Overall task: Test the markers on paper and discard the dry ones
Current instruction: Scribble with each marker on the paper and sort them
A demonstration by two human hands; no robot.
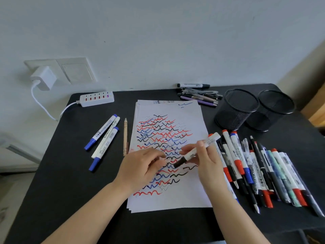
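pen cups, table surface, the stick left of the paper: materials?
Pen cups: black wire mesh, likely metal; the see-through grid shows. Table surface: matte black, no glare, possibly cloth or a mat; unclear. Stick: pale tan, unpainted, looks like wood or rolled paper, pointed top.

Black table (73, 173) against pale wall (158, 32); wall socket plate (73, 70) with white charger (44, 77); daylight, soft.

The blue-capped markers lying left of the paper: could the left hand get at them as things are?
Probably yes. The left hand hovers over the paper, seemingly holding nothing, and only bare black tabletop and a pencil lie between it and the blue-capped markers.
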